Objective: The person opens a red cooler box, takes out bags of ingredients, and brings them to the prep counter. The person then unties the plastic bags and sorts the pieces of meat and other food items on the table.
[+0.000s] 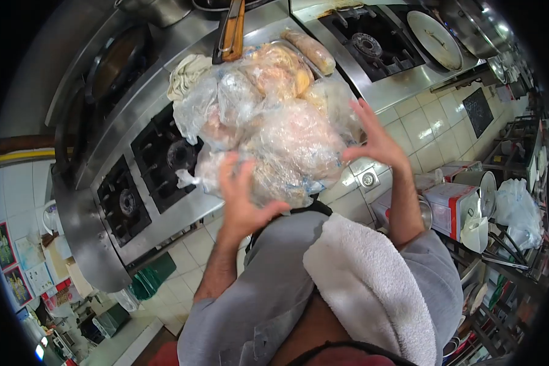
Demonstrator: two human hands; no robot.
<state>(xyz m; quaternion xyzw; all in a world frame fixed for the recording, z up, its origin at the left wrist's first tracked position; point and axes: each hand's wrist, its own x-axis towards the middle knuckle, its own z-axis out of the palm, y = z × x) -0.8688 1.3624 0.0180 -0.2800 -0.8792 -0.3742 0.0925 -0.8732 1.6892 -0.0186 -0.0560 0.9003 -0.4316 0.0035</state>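
Observation:
A heap of clear plastic bags [299, 137] with pale pinkish food inside, perhaps raw poultry or meat, sits in front of me, overlapping the stove top and its front edge. My left hand [242, 201] is over the heap's near left side, fingers spread and slightly blurred. At the right side, my right hand [377, 141] has its fingers apart, the thumb close to the plastic. I cannot tell whether either hand touches the bags. A wrapped roll [310, 52] lies at the far end. What supports the heap from below is hidden.
Gas burners [175, 152] flank the heap on the left, and another burner [367, 46] is at the far right beside a round lid [434, 39]. Wooden-handled tongs [232, 36] and a crumpled cloth [189, 74] lie behind. Red-and-white tins [451, 207] stand on the right.

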